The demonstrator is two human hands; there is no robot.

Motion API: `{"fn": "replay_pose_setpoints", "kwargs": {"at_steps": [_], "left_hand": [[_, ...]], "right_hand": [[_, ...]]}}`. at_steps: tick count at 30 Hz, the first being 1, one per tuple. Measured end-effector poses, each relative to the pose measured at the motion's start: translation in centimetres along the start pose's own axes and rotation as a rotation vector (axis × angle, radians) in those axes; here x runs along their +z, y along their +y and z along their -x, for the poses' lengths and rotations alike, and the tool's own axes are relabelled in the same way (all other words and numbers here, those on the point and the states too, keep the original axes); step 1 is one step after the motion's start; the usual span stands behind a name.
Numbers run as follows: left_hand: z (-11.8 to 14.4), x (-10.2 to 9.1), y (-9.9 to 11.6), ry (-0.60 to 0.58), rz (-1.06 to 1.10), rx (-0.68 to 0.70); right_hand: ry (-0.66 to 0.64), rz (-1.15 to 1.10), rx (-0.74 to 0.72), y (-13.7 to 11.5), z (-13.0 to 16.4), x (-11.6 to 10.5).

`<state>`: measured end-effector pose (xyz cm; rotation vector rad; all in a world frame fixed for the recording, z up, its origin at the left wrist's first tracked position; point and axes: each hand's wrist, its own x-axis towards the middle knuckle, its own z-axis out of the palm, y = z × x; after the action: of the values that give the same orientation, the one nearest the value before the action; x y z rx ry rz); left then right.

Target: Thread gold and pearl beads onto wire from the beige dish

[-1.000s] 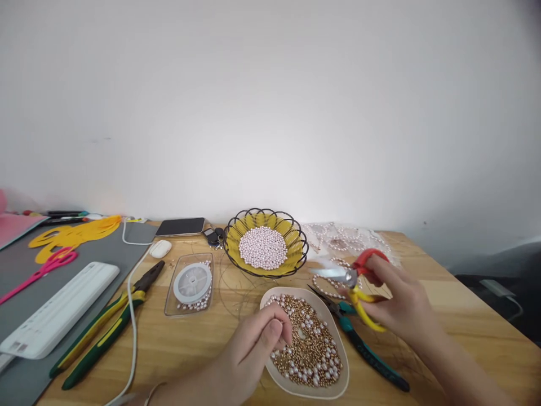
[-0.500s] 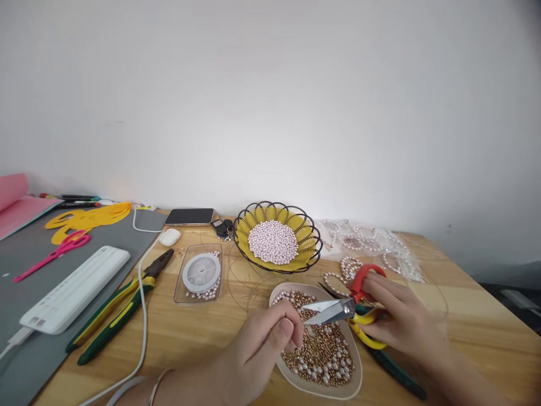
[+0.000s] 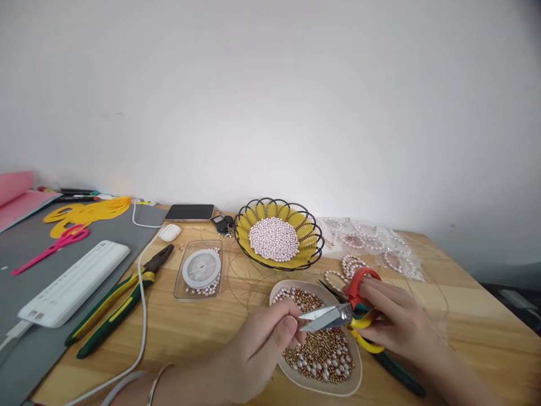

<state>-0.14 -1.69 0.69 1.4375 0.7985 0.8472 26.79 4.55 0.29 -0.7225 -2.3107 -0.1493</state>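
My right hand (image 3: 397, 324) grips scissors (image 3: 338, 314) with one red and one yellow handle, their blades pointing left and slightly apart. The blade tips reach the pinched fingertips of my left hand (image 3: 264, 344); whatever those fingers pinch is too small to see. Both hands hover over a beige dish (image 3: 296, 382) filled with gold and white beads. Behind it stands a black wire basket (image 3: 315, 248) with a yellow liner and a heap of pale pearl beads.
A clear tray with a thread spool (image 3: 201, 269) and green-yellow pliers (image 3: 120, 300) lie to the left, beside a white cable (image 3: 141, 316). Teal-handled pliers (image 3: 397, 375) rest under my right hand. Pearl strands (image 3: 372, 239), a phone (image 3: 189, 212), a white strip (image 3: 74, 282) and pink scissors (image 3: 51, 243) lie farther off.
My right hand brought the scissors down and leftward from above the pearl strands until the blades met my left fingertips. The view shifted slightly.
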Motion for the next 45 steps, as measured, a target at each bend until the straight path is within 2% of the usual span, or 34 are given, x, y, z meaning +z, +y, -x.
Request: {"fn": "replay_pose_setpoints", "kwargs": {"at_steps": [5, 11, 18, 22, 35, 41, 45], "left_hand": [[0.1, -0.1, 0.2, -0.003, -0.035, 0.001], [0.0, -0.1, 0.2, 0.001, -0.016, 0.017], [-0.6, 0.0, 0.0, -0.046, 0.15, 0.071], [-0.9, -0.3, 0.5, -0.05, 0.131, 0.117], [-0.8, -0.1, 0.7, -0.089, 0.293, 0.013], [-0.5, -0.4, 0.7, -0.091, 0.114, -0.015], [-0.4, -0.4, 1.2, -0.078, 0.016, 0.056]], "right_hand": [[-0.037, 0.01, 0.0, 0.2, 0.4, 0.1], [-0.023, -0.026, -0.003, 0.2, 0.4, 0.0], [-0.032, -0.055, 0.052, 0.3, 0.6, 0.0], [-0.049, -0.083, 0.065, 0.4, 0.7, 0.0], [-0.044, -0.169, 0.089, 0.2, 0.6, 0.3], [-0.069, -0.168, 0.187, 0.6, 1.7, 0.8], [-0.093, -0.153, 0.234, 0.9, 2.4, 1.1]]}}
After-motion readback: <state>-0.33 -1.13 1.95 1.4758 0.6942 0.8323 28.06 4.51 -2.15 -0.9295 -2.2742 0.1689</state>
